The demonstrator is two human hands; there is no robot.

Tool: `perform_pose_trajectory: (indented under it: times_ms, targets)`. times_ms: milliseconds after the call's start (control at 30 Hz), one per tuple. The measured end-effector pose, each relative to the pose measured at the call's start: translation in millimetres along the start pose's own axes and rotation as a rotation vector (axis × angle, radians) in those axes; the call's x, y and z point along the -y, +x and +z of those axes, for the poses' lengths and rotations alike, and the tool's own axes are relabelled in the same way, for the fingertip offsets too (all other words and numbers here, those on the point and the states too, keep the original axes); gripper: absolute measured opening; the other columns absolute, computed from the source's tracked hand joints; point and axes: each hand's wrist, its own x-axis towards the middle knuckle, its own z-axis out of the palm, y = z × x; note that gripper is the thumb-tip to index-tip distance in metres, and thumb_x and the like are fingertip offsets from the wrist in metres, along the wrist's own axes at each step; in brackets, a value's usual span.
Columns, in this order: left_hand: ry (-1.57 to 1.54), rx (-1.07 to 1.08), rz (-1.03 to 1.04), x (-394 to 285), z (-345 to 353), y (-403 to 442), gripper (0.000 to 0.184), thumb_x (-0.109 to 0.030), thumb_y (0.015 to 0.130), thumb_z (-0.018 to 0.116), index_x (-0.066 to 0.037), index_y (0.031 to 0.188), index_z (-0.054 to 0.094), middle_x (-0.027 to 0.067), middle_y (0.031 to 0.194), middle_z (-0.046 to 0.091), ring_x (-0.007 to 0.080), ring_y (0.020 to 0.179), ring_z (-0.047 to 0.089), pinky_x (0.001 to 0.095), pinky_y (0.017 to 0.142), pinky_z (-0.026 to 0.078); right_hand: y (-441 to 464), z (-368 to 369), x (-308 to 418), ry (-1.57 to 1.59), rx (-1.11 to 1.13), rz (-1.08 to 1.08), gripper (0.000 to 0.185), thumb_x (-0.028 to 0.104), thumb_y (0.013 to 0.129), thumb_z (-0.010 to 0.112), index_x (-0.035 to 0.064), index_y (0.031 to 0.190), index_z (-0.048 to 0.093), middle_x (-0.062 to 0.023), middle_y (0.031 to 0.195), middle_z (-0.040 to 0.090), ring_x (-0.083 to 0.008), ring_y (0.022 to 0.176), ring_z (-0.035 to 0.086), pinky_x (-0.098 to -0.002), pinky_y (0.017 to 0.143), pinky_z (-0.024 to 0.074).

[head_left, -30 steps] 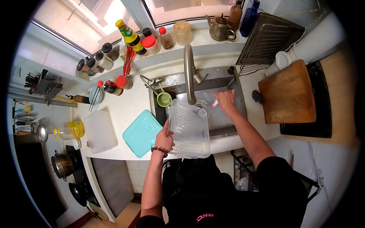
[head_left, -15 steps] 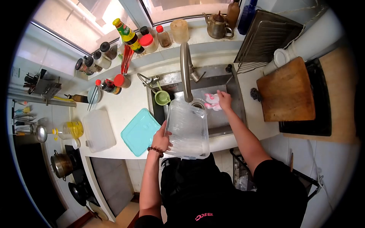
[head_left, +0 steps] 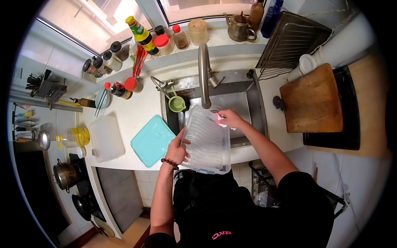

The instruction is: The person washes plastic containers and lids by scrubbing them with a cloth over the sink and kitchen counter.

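A clear plastic container (head_left: pixel 205 142) is tilted over the front edge of the steel sink (head_left: pixel 258 99). My left hand (head_left: pixel 178 149) grips its left side, thumb and fingers around the wall. In my right hand (head_left: pixel 232 119) a pink and white cloth (head_left: pixel 221 120) is bunched, pressed against the container's upper right edge. The faucet (head_left: pixel 203 74) stands above the container's far end. Beside my left hand, a turquoise lid (head_left: pixel 152 141) lies flat on the counter.
A green strainer (head_left: pixel 177 103) hangs at the sink's left corner. Left on the counter stands another translucent container (head_left: pixel 106 138). Jars and a sauce bottle (head_left: pixel 142 35) line the window ledge. A wooden cutting board (head_left: pixel 312 105) leans at the right, near a scouring pad (head_left: pixel 278 103).
My right hand has moved left and slightly down, bringing the cloth from over the sink basin onto the container's edge. My left hand keeps its grip on the container.
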Motion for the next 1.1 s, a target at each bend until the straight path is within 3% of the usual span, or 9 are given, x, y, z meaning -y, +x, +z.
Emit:
perform_pose_trajectory:
  times_ms: [233,333,400,567,667,867,900,1033,1100]
  targets:
    - [-0.044,-0.035,-0.059,0,-2,-7,0.077,0.006,0.087,0.033,-0.012,0.161,0.030,0.0168,0.121,0.065,0.0197,0.061,0.067,0.0325,0.048,0.056,0,-5,-12,-0.166,-0.025,-0.196,0.023,0.011,0.085,0.075,0.0010,0.106,0.071,-0.0155,0.078,0.069,-0.0150,0.070,0.066,-0.0356,0.068,0.0517]
    - [-0.107,-0.035,-0.067,2,-5,-8,0.078,0.007,0.086,0.034,-0.013,0.162,0.028,0.0181,0.123,0.064,0.0199,0.062,0.067,0.0315,0.047,0.057,4,5,-31,0.110,-0.282,-0.045,0.020,0.004,0.093,0.068,-0.0034,0.111,0.073,-0.0039,0.089,0.075,-0.0099,0.080,0.066,-0.0286,0.071,0.0530]
    - [-0.136,-0.032,-0.077,6,-7,-9,0.080,0.007,0.085,0.035,-0.013,0.162,0.026,0.0189,0.125,0.063,0.0204,0.062,0.067,0.0309,0.047,0.058,7,11,-35,0.718,-0.451,-0.016,0.020,0.004,0.097,0.065,-0.0049,0.114,0.072,-0.0035,0.098,0.075,-0.0079,0.085,0.066,-0.0251,0.072,0.0527]
    - [-0.132,-0.049,-0.055,20,-9,-9,0.080,0.008,0.086,0.035,-0.015,0.162,0.026,0.0195,0.125,0.062,0.0209,0.063,0.068,0.0310,0.046,0.058,3,5,-41,0.780,-0.383,0.054,0.015,0.009,0.098,0.066,-0.0009,0.107,0.072,-0.0005,0.094,0.071,-0.0063,0.082,0.063,-0.0225,0.072,0.0508]
    - [-0.158,-0.064,-0.058,17,-10,-11,0.078,0.008,0.087,0.035,-0.014,0.162,0.028,0.0186,0.125,0.063,0.0189,0.061,0.067,0.0300,0.047,0.057,0,-7,-31,1.113,-0.582,0.101,0.019,0.011,0.099,0.066,0.0005,0.114,0.071,-0.0026,0.100,0.072,-0.0084,0.088,0.065,-0.0247,0.077,0.0525]
    - [-0.140,-0.002,-0.011,7,-5,-12,0.077,0.008,0.087,0.035,-0.013,0.161,0.030,0.0174,0.124,0.063,0.0185,0.063,0.067,0.0304,0.049,0.057,2,-22,-1,0.485,-0.307,-0.097,0.018,0.011,0.098,0.066,0.0037,0.112,0.074,0.0029,0.094,0.072,-0.0069,0.083,0.065,-0.0238,0.070,0.0516]
    - [-0.138,0.002,-0.011,6,-2,-10,0.077,0.008,0.087,0.035,-0.013,0.161,0.030,0.0174,0.124,0.063,0.0185,0.063,0.067,0.0304,0.049,0.057,-2,-30,19,0.320,-0.110,-0.044,0.027,0.009,0.094,0.069,0.0058,0.121,0.073,-0.0022,0.100,0.077,-0.0118,0.083,0.068,-0.0289,0.074,0.0545]
    - [-0.139,0.026,0.015,3,3,-7,0.078,0.009,0.085,0.035,-0.012,0.160,0.032,0.0165,0.122,0.063,0.0182,0.062,0.066,0.0308,0.049,0.057,-3,-19,56,-0.039,-0.070,-0.295,0.048,0.009,0.088,0.073,0.0074,0.135,0.064,-0.0168,0.120,0.072,-0.0225,0.093,0.073,-0.0363,0.086,0.0546]
    - [-0.141,0.022,0.018,4,3,-9,0.078,0.009,0.085,0.035,-0.012,0.160,0.032,0.0162,0.122,0.063,0.0182,0.062,0.066,0.0309,0.049,0.057,-8,-25,77,-0.098,-0.049,-0.221,0.047,0.010,0.089,0.073,0.0075,0.134,0.064,-0.0160,0.119,0.073,-0.0206,0.094,0.072,-0.0350,0.086,0.0544]
